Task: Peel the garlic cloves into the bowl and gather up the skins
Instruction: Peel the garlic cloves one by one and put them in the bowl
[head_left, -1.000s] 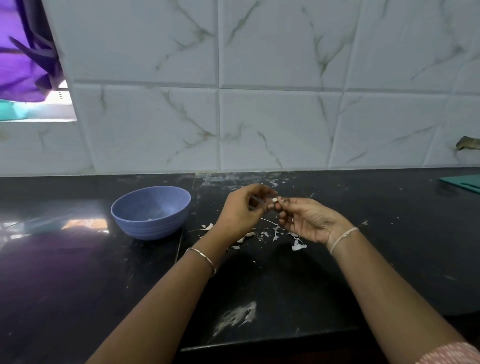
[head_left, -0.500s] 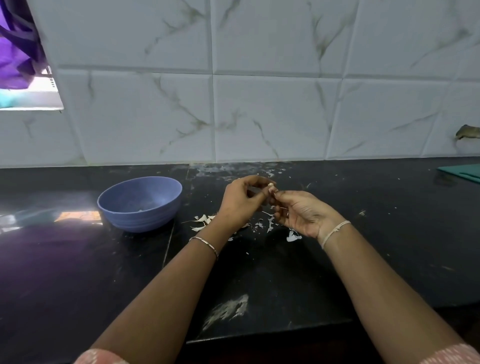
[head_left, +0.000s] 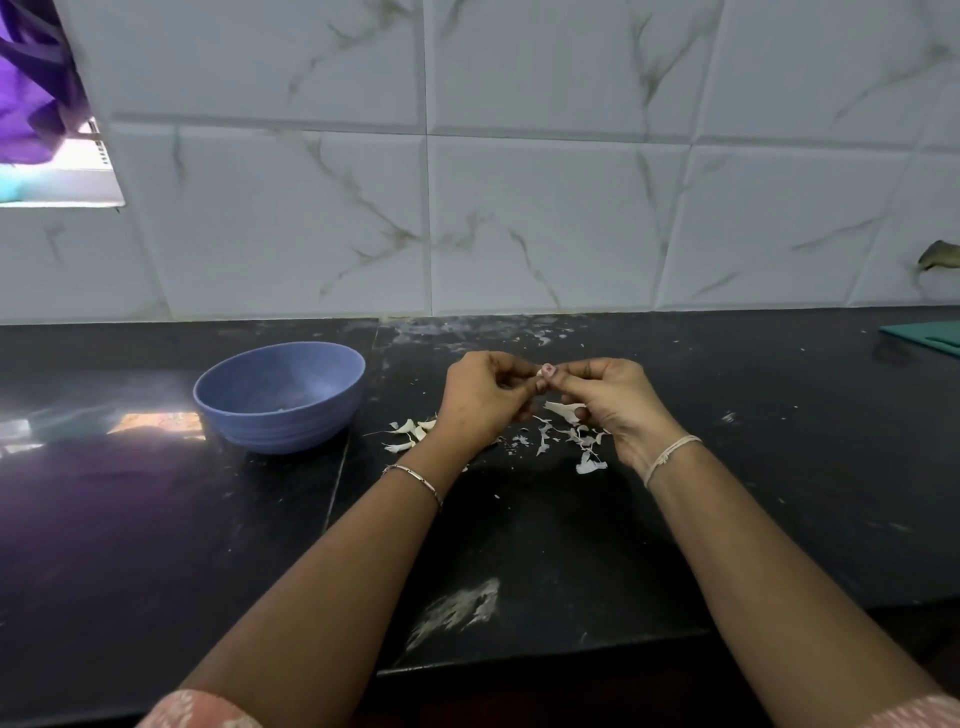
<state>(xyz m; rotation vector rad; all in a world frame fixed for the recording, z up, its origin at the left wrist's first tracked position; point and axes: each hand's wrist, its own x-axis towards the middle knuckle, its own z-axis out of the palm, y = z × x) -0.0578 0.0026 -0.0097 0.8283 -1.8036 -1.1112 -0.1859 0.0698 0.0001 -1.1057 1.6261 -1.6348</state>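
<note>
In the head view we judge the peeling step is in hand. Our left hand (head_left: 480, 400) and right hand (head_left: 613, 405) meet above the bench (head_left: 156, 519), the fingers (head_left: 587, 371) of both pinching 1 small garlic clove (head_left: 547, 370). Next we must strip its skin and carry it left to the bowl (head_left: 280, 426), which stands near. Loose skins (head_left: 545, 436) lie scattered beneath the hands, ungathered. A green board (head_left: 930, 335) lies far right. We see nothing in the way.

I see the bowl (head_left: 280, 395) on the table (head_left: 156, 519), left of the left grip (head_left: 480, 400). It meets the right grip (head_left: 613, 400) above the skins (head_left: 543, 439), a clove (head_left: 546, 371) pinched between them. The skins lie on the table right of the bowl. A board (head_left: 930, 335) sits far right.
</note>
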